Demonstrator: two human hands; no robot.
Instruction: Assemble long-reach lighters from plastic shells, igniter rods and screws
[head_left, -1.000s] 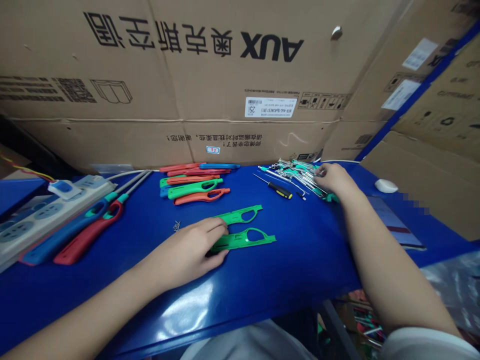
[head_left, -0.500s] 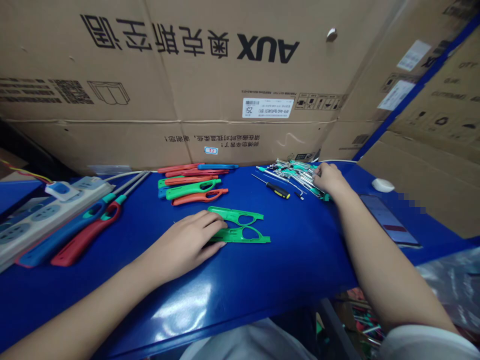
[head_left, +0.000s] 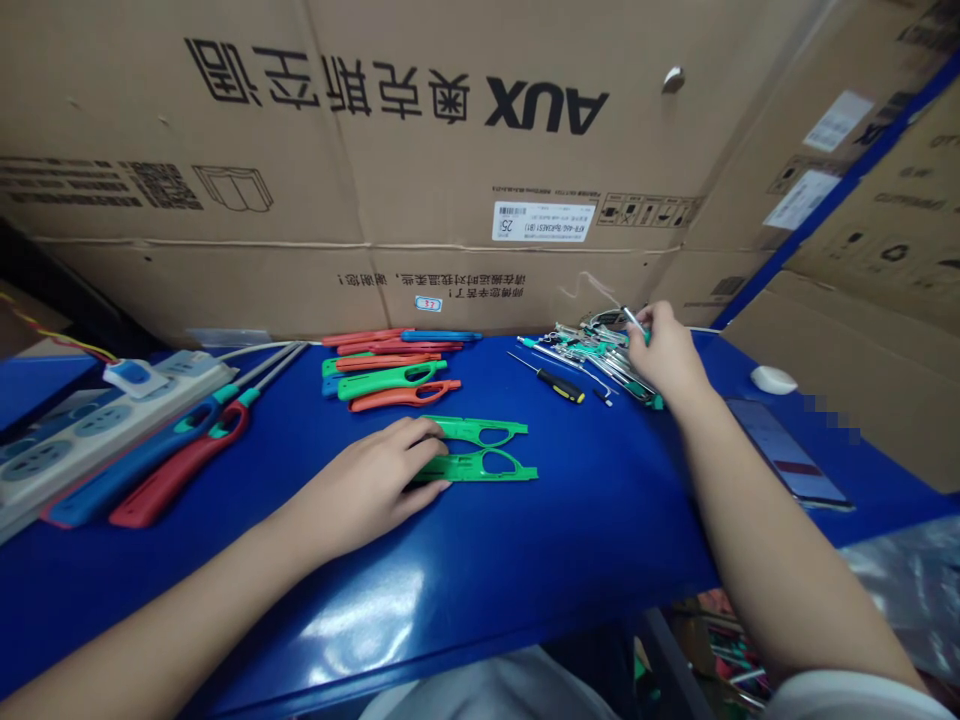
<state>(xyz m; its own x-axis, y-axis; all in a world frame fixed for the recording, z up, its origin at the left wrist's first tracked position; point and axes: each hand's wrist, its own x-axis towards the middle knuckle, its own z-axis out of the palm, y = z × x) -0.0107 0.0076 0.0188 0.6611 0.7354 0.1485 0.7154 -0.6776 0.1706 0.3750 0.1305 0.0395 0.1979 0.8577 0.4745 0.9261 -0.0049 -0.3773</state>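
Two green lighter casing halves (head_left: pixel 491 466) lie side by side on the blue table, their loop ends pointing right. My left hand (head_left: pixel 386 480) covers their left ends, its curled fingers gripping them. At the back right, my right hand (head_left: pixel 666 352) pinches a lighter's inner part (head_left: pixel 631 318), a thin metal piece with some green showing by the fingers. It is raised just over a heap of similar metal and green parts (head_left: pixel 592 350). A screwdriver (head_left: pixel 559 386) with a black and yellow handle lies left of that heap.
Several red, green and blue lighter casings (head_left: pixel 394 378) are stacked behind my left hand. Two long-necked lighters (head_left: pixel 176 460) lie beside a white power strip (head_left: pixel 105 420). A phone (head_left: pixel 787 450) and a white mouse-shaped object (head_left: pixel 773 380) sit right. Cardboard (head_left: pixel 420 210) walls the back.
My right hand has lifted slightly from the heap with a metal lighter part between its fingers. My left hand stays on the green casing halves. The view has shifted a little.
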